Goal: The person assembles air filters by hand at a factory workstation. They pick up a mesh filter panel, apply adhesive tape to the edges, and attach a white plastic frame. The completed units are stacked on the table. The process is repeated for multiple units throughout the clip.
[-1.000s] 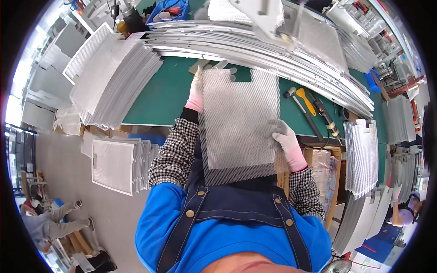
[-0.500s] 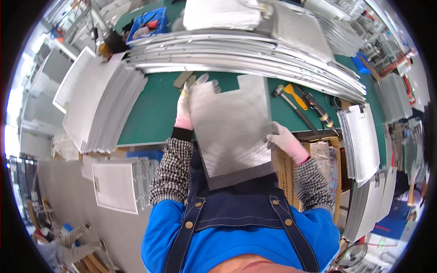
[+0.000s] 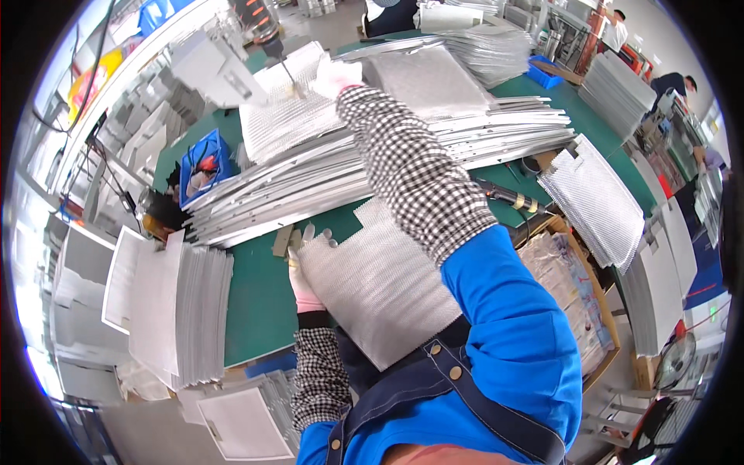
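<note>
Left hand point(image 3: 301, 280), gloved, grip clamped on the near-left edge of a silver mesh sheet point(image 3: 380, 283), fingers curled over its top. Sheet lies tilted at the front of the green bench point(image 3: 256, 298). Right hand point(image 3: 335, 75) reaches far across, resting on a mesh panel point(image 3: 283, 124) atop the long stack of metal frames point(image 3: 372, 174); its grip cannot be told. Blue bin point(image 3: 203, 164) left of stack.

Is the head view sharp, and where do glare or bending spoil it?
Head view: mostly sharp; the silver mesh sheet in the gloved left hand is crisp; the white-gloved right hand is slightly soft; daylight washes out the left rim; the stacked metal strips bend with fisheye distortion.
</note>
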### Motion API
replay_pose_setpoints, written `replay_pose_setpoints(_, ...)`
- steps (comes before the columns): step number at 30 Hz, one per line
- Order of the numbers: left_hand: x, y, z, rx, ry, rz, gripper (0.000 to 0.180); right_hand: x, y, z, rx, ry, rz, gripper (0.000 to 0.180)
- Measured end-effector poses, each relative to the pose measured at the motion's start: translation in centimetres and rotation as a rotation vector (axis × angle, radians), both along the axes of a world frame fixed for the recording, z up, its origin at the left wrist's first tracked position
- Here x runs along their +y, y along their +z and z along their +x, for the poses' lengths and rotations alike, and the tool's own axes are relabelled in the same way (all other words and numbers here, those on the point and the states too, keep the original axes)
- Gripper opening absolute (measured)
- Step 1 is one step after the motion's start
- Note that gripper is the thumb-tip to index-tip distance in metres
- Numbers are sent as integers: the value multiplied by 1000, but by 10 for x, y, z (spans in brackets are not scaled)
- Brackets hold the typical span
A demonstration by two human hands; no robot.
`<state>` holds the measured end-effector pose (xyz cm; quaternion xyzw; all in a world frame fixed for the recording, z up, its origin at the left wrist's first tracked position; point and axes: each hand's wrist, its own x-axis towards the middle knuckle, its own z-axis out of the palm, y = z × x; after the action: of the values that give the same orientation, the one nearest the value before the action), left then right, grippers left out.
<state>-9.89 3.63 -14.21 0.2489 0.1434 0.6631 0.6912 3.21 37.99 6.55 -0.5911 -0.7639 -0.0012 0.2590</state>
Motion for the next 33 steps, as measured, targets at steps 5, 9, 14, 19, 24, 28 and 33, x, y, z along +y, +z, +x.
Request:
replay_pose_setpoints(5,-13,-4,-4,13,65,-56,81,-15,-38,-53,-27,-100,307,50)
replay_pose_setpoints(9,-7,7,9,2,43,-62,89,71,-82,-45,-98,-168,467,49)
replay_pose_setpoints(14,-21,-7,-4,-17,133,-69,90,85,-72,-58,526,269,257,28)
replay_pose_setpoints(19,-9,-6,2,-11,50,-41,88,60,-47,-7,216,161,520,25)
replay_pose_setpoints(24,-14,2,1,-9,39,-105,83,5,-34,-18,-39,-83,447,21)
replay_pose_setpoints(28,-10,13,11,26,-1,-41,73,-3,-25,-31,88,-71,242,29)
replay_pose_setpoints(33,-20,-1,3,6,61,-77,68,-57,-14,-61,-456,-21,241,43)
